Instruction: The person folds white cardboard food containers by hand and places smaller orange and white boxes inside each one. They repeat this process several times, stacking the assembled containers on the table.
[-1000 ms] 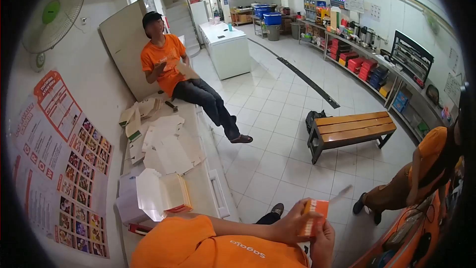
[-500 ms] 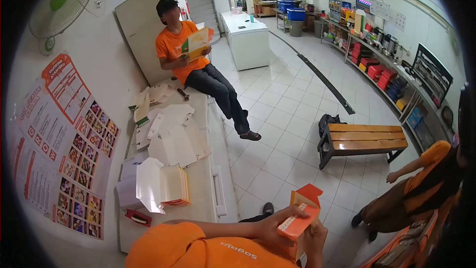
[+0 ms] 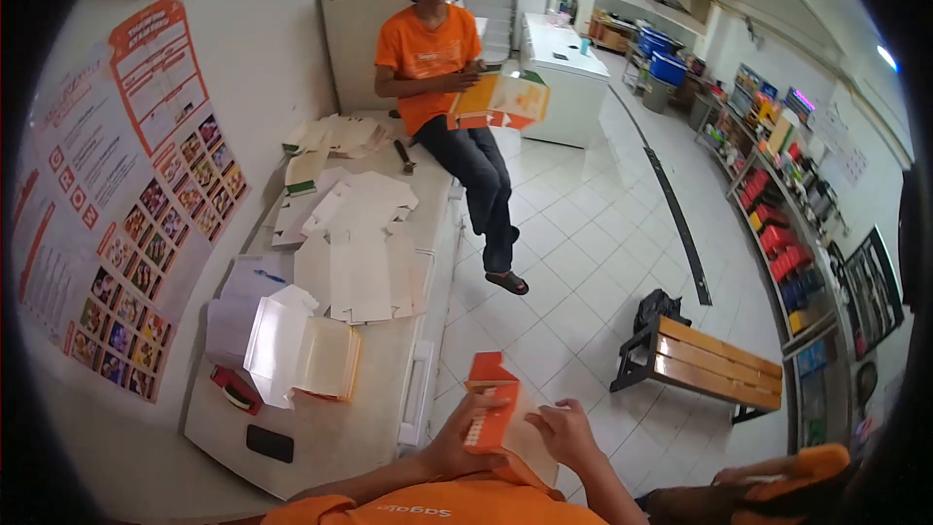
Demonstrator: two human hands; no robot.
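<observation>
An orange cardboard box (image 3: 501,418), partly folded, with a cream inner side, is held in front of my chest. My left hand (image 3: 455,445) is wrapped around its left side, thumb across the orange panel with the white pattern. At the box's right edge is my right hand (image 3: 567,436), its fingers curled and pinched against the cream panel. On the counter to the left stands an open box (image 3: 326,355), white outside-up with an orange edge. Flat cardboard blanks (image 3: 360,267) lie in a pile beyond it.
A person (image 3: 432,68) sits on the counter (image 3: 335,437) handling another box (image 3: 501,99). On the counter are a phone (image 3: 269,443), a red stapler-like object (image 3: 235,391) and a pen (image 3: 269,275). A wooden bench (image 3: 719,365) and another person (image 3: 777,486) are at right.
My right hand has moved from under the box to its right edge, and the box looks more opened out. My view has turned left. The seated person's box is lowered and tilted.
</observation>
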